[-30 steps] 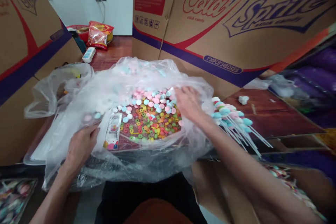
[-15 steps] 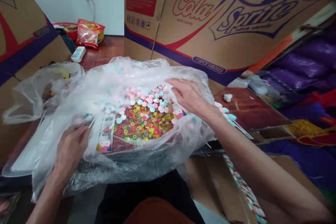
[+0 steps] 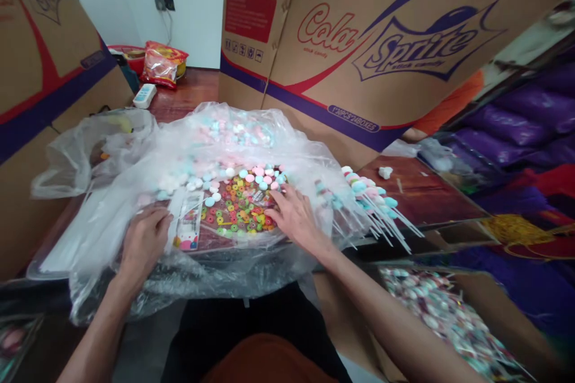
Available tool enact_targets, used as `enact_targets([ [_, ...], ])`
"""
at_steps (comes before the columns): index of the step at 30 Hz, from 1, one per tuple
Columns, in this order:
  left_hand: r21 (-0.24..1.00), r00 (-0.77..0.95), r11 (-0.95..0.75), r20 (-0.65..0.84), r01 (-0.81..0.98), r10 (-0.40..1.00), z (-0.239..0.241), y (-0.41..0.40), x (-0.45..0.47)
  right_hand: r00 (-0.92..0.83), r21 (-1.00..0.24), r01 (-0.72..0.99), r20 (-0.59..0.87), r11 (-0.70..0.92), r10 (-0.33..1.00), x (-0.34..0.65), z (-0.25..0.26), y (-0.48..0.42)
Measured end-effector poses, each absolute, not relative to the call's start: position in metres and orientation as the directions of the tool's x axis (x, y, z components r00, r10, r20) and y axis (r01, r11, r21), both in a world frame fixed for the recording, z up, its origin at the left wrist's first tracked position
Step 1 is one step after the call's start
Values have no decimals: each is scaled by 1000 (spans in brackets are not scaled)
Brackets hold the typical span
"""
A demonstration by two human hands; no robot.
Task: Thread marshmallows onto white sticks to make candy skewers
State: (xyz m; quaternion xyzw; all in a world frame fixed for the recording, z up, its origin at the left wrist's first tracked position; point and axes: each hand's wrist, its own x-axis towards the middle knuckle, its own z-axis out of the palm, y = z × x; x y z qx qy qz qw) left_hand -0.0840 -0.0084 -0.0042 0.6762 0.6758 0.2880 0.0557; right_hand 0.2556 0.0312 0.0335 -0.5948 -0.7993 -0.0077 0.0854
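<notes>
While your right hand (image 3: 294, 219) rests flat with fingers spread and grasping nothing on the ring candies (image 3: 238, 210) inside the clear plastic bag (image 3: 224, 263), your left hand (image 3: 142, 244) pinches white sticks (image 3: 182, 215) at the bag's left edge. Stick candies (image 3: 372, 200) lie just right of the bag.

Clear plastic bag (image 3: 148, 161) veils the pastel sweets beyond the left hand (image 3: 142, 242); the wrapped sweets box (image 3: 442, 311) beside the right forearm blurs, cut off below.
</notes>
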Motion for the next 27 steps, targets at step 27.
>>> enact_targets([
  [27,596,-348,-15,488,803,801,51,-4,-72,-394,-406,871,-245,275,886,89,43,-5],
])
